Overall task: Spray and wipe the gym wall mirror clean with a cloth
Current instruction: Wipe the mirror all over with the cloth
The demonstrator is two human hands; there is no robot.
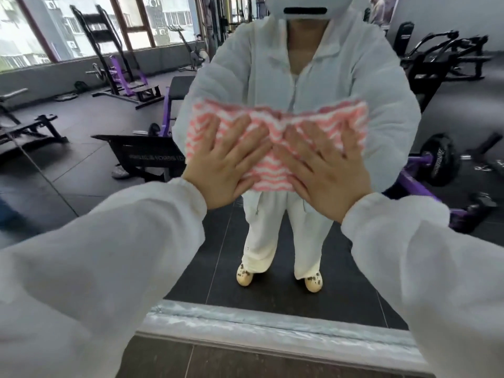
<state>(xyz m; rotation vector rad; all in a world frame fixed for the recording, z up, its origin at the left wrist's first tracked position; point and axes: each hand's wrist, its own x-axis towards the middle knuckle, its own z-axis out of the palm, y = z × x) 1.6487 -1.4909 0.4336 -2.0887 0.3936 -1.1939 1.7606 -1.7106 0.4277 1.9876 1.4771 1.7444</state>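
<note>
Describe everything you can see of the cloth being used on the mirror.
The cloth is pink and white in wavy stripes, of a soft, fluffy-looking fabric. It is spread out wide against the mirror at chest height, bunched a little along its middle top edge. The left hand and the right hand press it flat side by side, fingers straight and splayed, covering its lower half. Its two top corners reach out past the hands.

dark tiled floor below the mirror's pale bottom trim strip
</note>
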